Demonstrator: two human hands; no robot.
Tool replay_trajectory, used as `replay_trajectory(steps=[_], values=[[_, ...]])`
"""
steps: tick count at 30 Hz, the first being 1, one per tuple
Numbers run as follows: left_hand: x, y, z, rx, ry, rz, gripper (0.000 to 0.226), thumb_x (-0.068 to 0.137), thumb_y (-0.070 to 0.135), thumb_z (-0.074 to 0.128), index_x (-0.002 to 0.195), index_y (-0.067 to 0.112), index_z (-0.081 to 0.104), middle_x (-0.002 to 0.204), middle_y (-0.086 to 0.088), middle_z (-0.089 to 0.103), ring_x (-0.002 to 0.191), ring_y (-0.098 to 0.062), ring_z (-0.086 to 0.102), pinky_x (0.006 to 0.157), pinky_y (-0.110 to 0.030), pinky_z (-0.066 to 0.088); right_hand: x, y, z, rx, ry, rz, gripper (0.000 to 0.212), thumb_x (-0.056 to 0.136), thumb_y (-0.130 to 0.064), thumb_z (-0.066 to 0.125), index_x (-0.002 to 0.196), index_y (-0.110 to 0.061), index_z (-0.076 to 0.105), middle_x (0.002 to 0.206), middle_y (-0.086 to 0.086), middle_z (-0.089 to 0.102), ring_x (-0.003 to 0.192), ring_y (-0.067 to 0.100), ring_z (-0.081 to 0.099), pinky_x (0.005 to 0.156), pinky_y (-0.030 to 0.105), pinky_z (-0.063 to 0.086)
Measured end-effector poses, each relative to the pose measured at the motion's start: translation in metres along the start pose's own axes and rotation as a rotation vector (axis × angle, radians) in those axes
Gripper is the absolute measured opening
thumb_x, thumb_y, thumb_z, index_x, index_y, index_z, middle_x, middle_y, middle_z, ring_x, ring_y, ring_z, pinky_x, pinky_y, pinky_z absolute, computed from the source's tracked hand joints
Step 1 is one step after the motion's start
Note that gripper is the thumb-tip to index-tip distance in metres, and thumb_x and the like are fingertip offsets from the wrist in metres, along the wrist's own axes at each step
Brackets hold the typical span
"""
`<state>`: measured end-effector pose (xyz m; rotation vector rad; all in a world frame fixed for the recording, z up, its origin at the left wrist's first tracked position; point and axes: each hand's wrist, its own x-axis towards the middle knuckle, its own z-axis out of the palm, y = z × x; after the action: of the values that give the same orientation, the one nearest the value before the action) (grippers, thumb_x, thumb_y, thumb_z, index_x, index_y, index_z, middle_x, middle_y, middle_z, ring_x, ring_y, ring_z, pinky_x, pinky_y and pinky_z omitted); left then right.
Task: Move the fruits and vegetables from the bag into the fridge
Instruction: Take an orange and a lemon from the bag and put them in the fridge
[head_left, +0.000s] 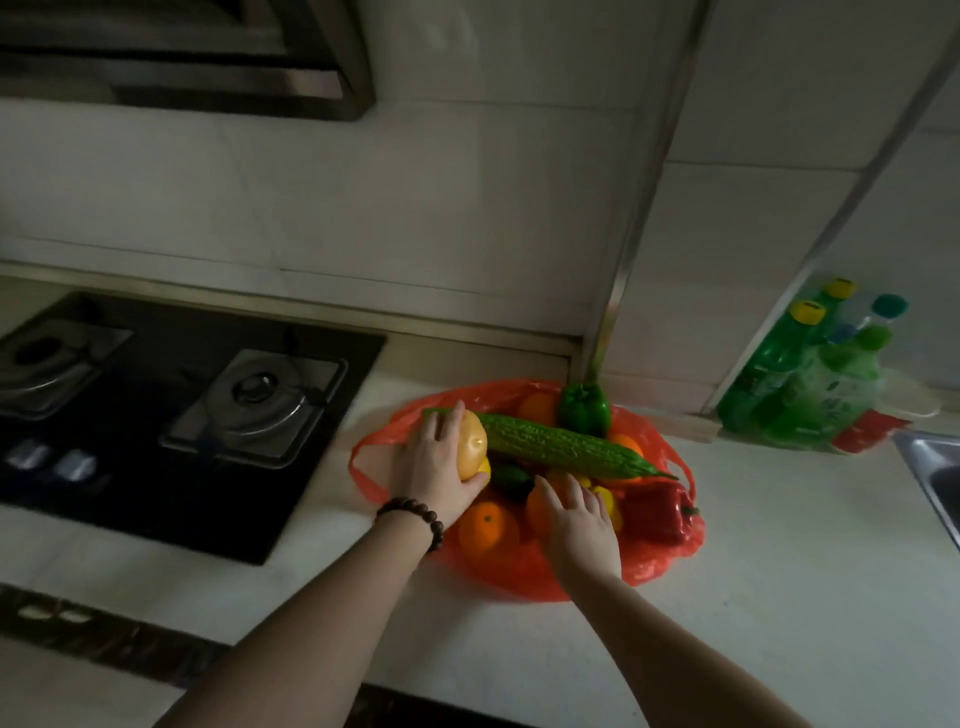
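Note:
A red plastic bag (524, 574) lies spread flat on the white counter, piled with produce. A long bumpy bitter gourd (561, 447) lies across the top, with a green bell pepper (584, 408) behind it and a red bell pepper (657, 512) at the right. Oranges (485, 522) and a small dark green fruit (511, 478) sit lower down. My left hand (434, 467), with a bead bracelet on the wrist, is closed around a pale yellow round fruit (471, 449) at the bag's left. My right hand (582, 519) rests fingers spread over an orange and yellow fruit. No fridge is in view.
A black gas hob (171, 415) with two burners fills the counter to the left. Green bottles (810, 384) stand in the right corner, with a steel sink's edge (930, 467) beyond. A range hood (182, 57) hangs above the hob. The counter's front edge (467, 696) runs below my arms.

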<state>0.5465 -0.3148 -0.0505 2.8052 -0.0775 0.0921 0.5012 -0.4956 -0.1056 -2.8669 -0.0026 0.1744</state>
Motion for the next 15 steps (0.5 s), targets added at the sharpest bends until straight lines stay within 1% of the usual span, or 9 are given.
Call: replay_trajectory(steps=[2, 4, 7, 10, 12, 15], values=[[-0.005, -0.007, -0.008, 0.01, 0.052, -0.027, 0.094, 0.076, 0.055, 0.066, 0.148, 0.027, 0.013, 0.15, -0.005, 0.029, 0.135, -0.024, 0.033, 0.103, -0.04, 0.038, 0.001, -0.01, -0.009, 0.038, 0.041, -0.022, 0.067, 0.092, -0.027, 0.051, 0.147, -0.033, 0.014, 0.154, 0.01, 0.021, 0.136, 0.034, 0.027, 0.11, 0.043, 0.032], [-0.011, -0.015, -0.018, 0.017, 0.106, -0.064, 0.093, 0.075, 0.056, 0.067, 0.147, 0.027, 0.016, 0.146, -0.004, 0.034, 0.13, -0.025, 0.038, 0.101, -0.041, 0.039, 0.005, -0.026, -0.023, 0.076, 0.074, -0.073, 0.071, 0.087, -0.031, 0.057, 0.146, -0.033, 0.018, 0.151, 0.01, 0.025, 0.131, 0.034, 0.031, 0.103, 0.043, 0.04], [-0.023, -0.033, -0.038, -0.001, 0.175, -0.147, 0.092, 0.073, 0.055, 0.068, 0.146, 0.028, 0.018, 0.142, -0.005, 0.038, 0.123, -0.026, 0.044, 0.097, -0.041, 0.042, 0.013, -0.06, -0.045, 0.178, 0.113, -0.177, 0.076, 0.083, -0.031, 0.063, 0.146, -0.033, 0.019, 0.148, 0.009, 0.026, 0.13, 0.034, 0.03, 0.098, 0.045, 0.044], [-0.043, -0.062, -0.062, -0.032, 0.283, -0.251, 0.091, 0.073, 0.055, 0.068, 0.145, 0.028, 0.02, 0.141, -0.006, 0.039, 0.123, -0.026, 0.044, 0.098, -0.043, 0.042, 0.021, -0.108, -0.057, 0.28, 0.124, -0.29, 0.073, 0.082, -0.034, 0.061, 0.145, -0.032, 0.022, 0.144, 0.009, 0.029, 0.129, 0.033, 0.031, 0.095, 0.044, 0.046], [-0.062, -0.086, -0.083, -0.022, 0.332, -0.325, 0.091, 0.074, 0.056, 0.067, 0.146, 0.028, 0.018, 0.143, -0.005, 0.036, 0.125, -0.026, 0.042, 0.099, -0.043, 0.039, 0.022, -0.147, -0.059, 0.328, 0.105, -0.378, 0.074, 0.081, -0.038, 0.06, 0.144, -0.031, 0.023, 0.14, 0.007, 0.033, 0.127, 0.031, 0.033, 0.094, 0.043, 0.046], [-0.098, -0.126, -0.119, -0.003, 0.391, -0.47, 0.093, 0.076, 0.053, 0.067, 0.147, 0.027, 0.013, 0.144, -0.004, 0.032, 0.127, -0.024, 0.039, 0.101, -0.041, 0.037, 0.014, -0.211, -0.053, 0.375, 0.045, -0.513, 0.076, 0.08, -0.041, 0.062, 0.143, -0.034, 0.021, 0.137, 0.006, 0.034, 0.125, 0.03, 0.037, 0.097, 0.043, 0.045]])
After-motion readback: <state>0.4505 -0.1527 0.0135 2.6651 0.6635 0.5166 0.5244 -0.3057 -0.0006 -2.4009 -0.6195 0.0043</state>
